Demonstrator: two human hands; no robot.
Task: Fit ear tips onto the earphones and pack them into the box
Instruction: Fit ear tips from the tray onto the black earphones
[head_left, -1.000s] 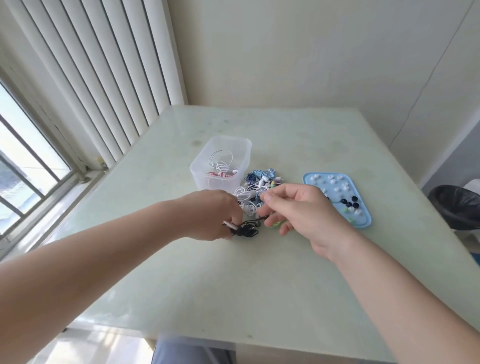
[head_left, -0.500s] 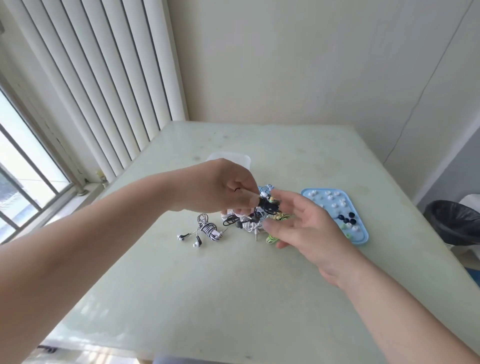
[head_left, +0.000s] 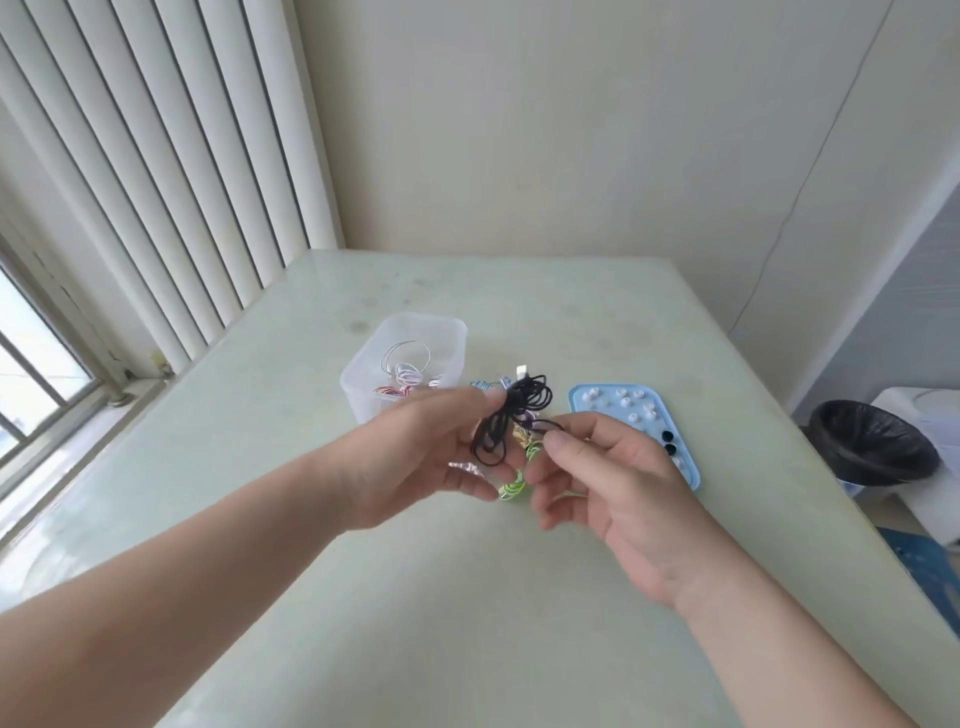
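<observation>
Looks like the picking-up step: the black earphones (head_left: 514, 415) hang above the table, between the clear box (head_left: 363, 384) far left and the blue tray (head_left: 691, 467) on the right. The left hand (head_left: 415, 457) pinches the coiled bundle and the right hand (head_left: 613, 483) pinches a loose end. Next, I'd guess, free a bud and fetch an ear tip (head_left: 631, 405).

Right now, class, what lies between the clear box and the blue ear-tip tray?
In the head view, a heap of coiled earphones lies there, partly hidden behind the black earphones that the left hand holds and the right hand pinches.
</observation>
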